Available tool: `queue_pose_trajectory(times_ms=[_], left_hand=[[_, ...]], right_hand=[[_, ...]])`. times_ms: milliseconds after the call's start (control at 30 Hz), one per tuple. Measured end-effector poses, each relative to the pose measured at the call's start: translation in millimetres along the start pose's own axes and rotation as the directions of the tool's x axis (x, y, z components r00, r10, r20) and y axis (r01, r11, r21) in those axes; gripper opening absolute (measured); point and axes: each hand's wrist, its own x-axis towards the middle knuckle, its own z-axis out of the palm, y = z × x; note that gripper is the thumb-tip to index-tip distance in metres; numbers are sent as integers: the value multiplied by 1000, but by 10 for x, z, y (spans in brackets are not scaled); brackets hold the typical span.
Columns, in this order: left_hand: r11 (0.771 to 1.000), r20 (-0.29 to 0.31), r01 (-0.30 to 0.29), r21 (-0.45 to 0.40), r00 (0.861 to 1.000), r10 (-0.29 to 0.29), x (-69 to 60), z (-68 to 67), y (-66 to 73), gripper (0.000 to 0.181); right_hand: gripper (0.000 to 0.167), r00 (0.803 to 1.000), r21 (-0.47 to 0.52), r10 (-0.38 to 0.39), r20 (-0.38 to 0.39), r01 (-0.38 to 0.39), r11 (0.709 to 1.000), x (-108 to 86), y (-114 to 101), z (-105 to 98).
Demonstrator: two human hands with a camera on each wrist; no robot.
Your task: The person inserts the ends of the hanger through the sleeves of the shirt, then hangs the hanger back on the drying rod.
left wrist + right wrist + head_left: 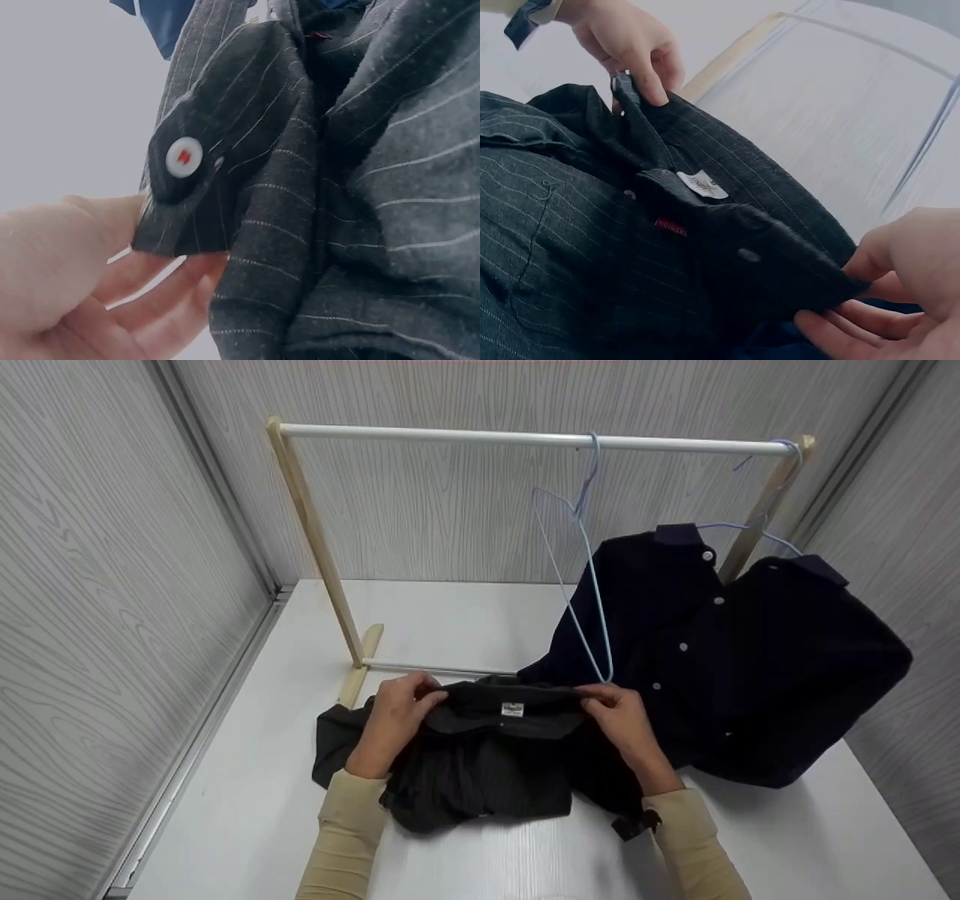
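Note:
A dark pinstriped shirt [480, 780] lies bunched at the table's front, its collar [765, 172] held spread between both hands. The left hand [394, 720] pinches the collar's left end; in the left wrist view its thumb and fingers [172, 300] are at a corner beside a white button [184, 157]. The right hand [622, 727] pinches the other end, seen close in the right wrist view with fingers [855, 330] under the fabric. A white label [513, 709] shows inside the collar, between the hands.
Behind stands a rack with a white rail [450, 435] and wooden posts [315, 540]. An empty blue hanger [592, 562] hangs from the rail, its lower end near the right hand. A navy shirt [757, 660] hangs at the right on another hanger [780, 537].

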Motion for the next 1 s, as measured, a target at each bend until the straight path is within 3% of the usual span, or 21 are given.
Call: queue_pose_trajectory(times_ms=[133, 333, 567, 767, 1000], left_hand=[[998, 19, 42, -36, 999, -42, -3, 12, 3, 7], [996, 30, 84, -14, 996, -83, -14, 67, 30, 10], [993, 31, 119, -7, 992, -119, -19, 120, 50, 9], [995, 27, 95, -12, 995, -95, -14, 155, 51, 8], [994, 30, 104, -21, 994, -103, -43, 176, 47, 7]], right_hand=[[26, 1000, -21, 6, 18, -6, 1000, -5, 21, 4], [27, 998, -36, -19, 54, 21, 999, -1, 30, 6], [27, 997, 60, -30, 68, 26, 998, 4, -40, -141], [23, 997, 127, -82, 11, 80, 989, 24, -223, -310], [24, 984, 117, -176, -28, 178, 977, 14, -541, -446]])
